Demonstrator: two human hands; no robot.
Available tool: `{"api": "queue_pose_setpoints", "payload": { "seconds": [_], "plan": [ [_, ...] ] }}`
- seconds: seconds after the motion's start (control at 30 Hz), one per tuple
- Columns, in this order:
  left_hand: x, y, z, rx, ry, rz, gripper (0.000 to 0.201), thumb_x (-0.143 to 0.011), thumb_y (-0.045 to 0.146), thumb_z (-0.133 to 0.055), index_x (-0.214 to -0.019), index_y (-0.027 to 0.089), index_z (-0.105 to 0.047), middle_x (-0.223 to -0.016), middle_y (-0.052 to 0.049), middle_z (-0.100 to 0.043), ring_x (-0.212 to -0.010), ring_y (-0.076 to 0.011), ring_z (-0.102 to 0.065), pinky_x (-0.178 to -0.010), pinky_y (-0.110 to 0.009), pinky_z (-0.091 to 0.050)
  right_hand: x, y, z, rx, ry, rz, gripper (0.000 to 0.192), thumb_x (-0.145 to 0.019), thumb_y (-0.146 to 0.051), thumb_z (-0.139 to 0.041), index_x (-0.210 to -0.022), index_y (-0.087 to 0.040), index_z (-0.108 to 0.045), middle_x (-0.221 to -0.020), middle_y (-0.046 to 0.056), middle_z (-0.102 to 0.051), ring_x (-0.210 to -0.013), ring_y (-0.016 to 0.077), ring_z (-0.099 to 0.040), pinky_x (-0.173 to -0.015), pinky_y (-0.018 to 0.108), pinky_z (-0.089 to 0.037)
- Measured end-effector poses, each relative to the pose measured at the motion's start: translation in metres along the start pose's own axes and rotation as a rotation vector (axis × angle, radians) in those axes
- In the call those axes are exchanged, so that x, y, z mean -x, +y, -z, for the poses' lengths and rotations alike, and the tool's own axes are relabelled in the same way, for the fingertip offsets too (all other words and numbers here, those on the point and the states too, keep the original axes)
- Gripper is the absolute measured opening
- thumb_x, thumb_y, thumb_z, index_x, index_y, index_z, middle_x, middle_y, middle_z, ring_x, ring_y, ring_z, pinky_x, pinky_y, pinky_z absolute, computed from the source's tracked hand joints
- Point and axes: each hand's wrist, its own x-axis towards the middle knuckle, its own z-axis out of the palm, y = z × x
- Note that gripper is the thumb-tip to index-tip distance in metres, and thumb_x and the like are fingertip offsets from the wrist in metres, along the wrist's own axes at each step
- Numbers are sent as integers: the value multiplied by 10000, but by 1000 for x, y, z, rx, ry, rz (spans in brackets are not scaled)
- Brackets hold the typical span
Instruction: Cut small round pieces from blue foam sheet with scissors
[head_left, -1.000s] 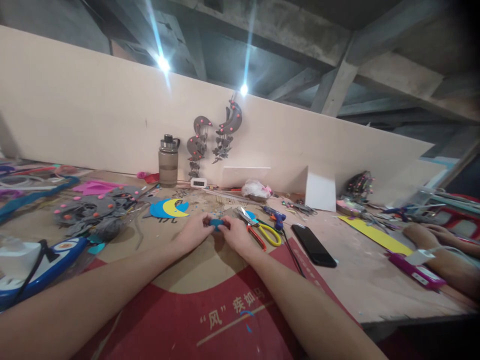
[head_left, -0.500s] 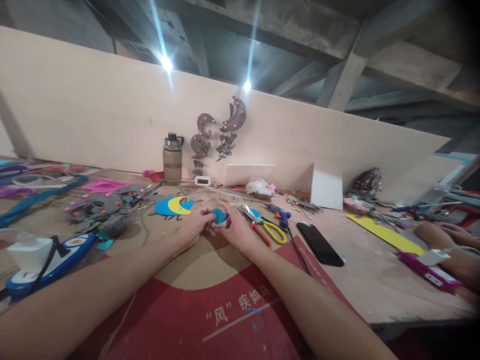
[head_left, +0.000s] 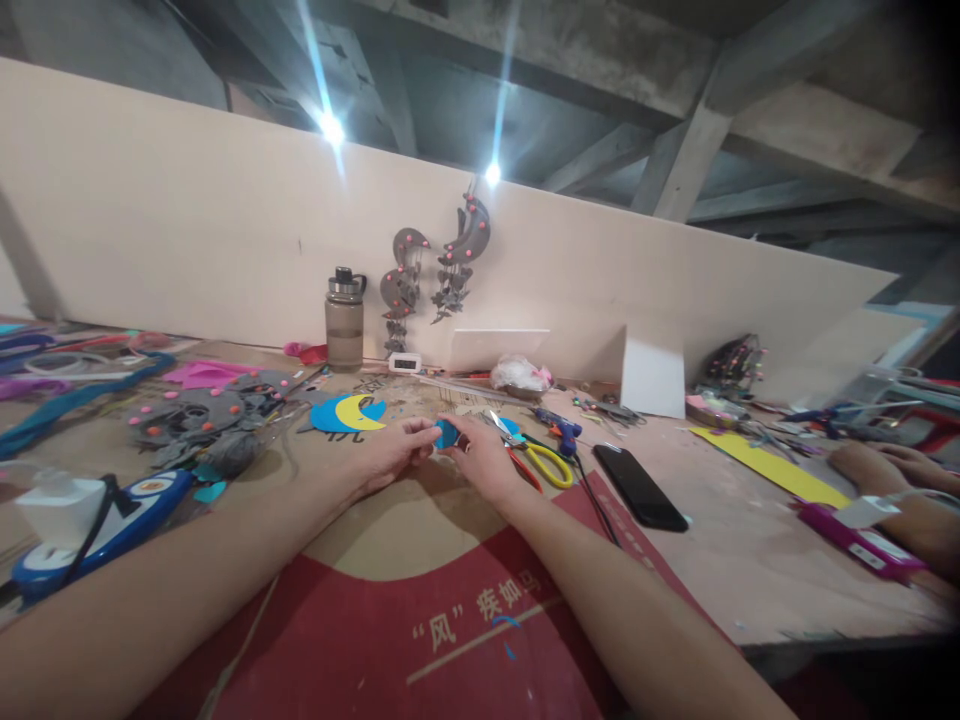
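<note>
Head view: left hand [head_left: 396, 455] and right hand [head_left: 480, 458] are meeting over the cardboard [head_left: 390, 530], both pinching a small blue piece [head_left: 447, 433] between thumb and fingertips. Fingers are closing narrow on it, the piece sitting right at the tips where the two hands touch, lifted just off the cardboard. Whether the piece is one layer or two, cannot tell.

Judgement: holding by the edges only is keeping the face clear; light, even pressure from both sides should be keeping it flat, since thin foam creases easily.

Just right of the right fingers, scissors [head_left: 534, 460] are lying with blades pointing toward the hands; glue gun [head_left: 559, 425] and phone [head_left: 640, 487] further right. Beyond the left fingers, a blue-and-yellow cutout [head_left: 347, 412]. A co-worker's hand [head_left: 892, 465] is resting well apart at far right
</note>
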Motion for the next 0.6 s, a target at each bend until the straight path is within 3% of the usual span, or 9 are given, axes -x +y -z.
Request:
{"api": "queue_pose_setpoints", "payload": {
  "seconds": [0.13,0.23,0.33,0.47,0.6],
  "plan": [
    [-1,1,4,94,-19,9,435,-591,455,-865,-721,133,-603,-633,11,-557,-574,-83,-488,-531,-196,-361,-1,-5,2,-13,12,14,438,-786,-70,-652,-1190,-239,-681,-1039,61,-682,-909,193,-605,-876,348,-483],
    [0,1,5,144,-40,21,467,-548,448,-895,-764,128,-632,-726,-7,-598,-657,-98,-549,-586,-203,-422,0,-7,3,4,48,32,414,-770,-81,-683,-1146,-252,-707,-1006,61,-631,-934,204,-570,-877,350,-470],
    [2,3,4,172,-97,27,452,-588,438,-882,-827,130,-654,-816,-32,-643,-692,-98,-573,-612,-199,-436,1,-8,2,18,90,42,402,-741,-88,-724,-1110,-248,-725,-1023,73,-583,-994,226,-535,-903,365,-454],
    [6,7,1,240,-223,37,472,-635,427,-861,-963,140,-679,-972,-79,-684,-734,-107,-602,-650,-207,-459,2,-11,0,-10,73,42,363,-755,-103,-725,-1093,-233,-727,-964,60,-562,-863,198,-535,-833,348,-468],
    [6,5,-1,285,-255,36,430,-659,420,-847,-934,130,-688,-972,-89,-688,-702,-94,-596,-664,-204,-467,2,-17,1,-21,65,28,392,-728,-88,-755,-1091,-233,-716,-982,60,-585,-899,204,-548,-839,345,-473]
  ]
}}
